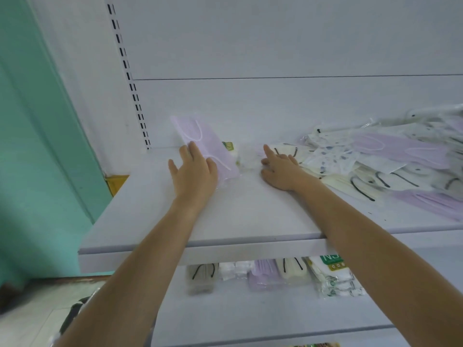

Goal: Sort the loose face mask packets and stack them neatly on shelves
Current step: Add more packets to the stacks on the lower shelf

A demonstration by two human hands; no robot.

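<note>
A lilac face mask packet [200,141] lies slanted on the white upper shelf [225,221], near the back left. My left hand [193,171] lies flat with fingers spread, its right side on the packet's near end. My right hand [280,169] rests on the shelf beside a small white packet [246,157], index finger stretched toward a cream packet with black loops [288,150]. A loose heap of lilac, cream and patterned white packets [390,159] covers the shelf's right side.
On the lower shelf [250,319] stand rows of sorted packets [270,274]: grey, white, lilac, cream and green-labelled. A slotted upright [130,78] runs up the back left. A teal wall [37,146] is at left, with a yellow box [116,182] behind the shelf corner.
</note>
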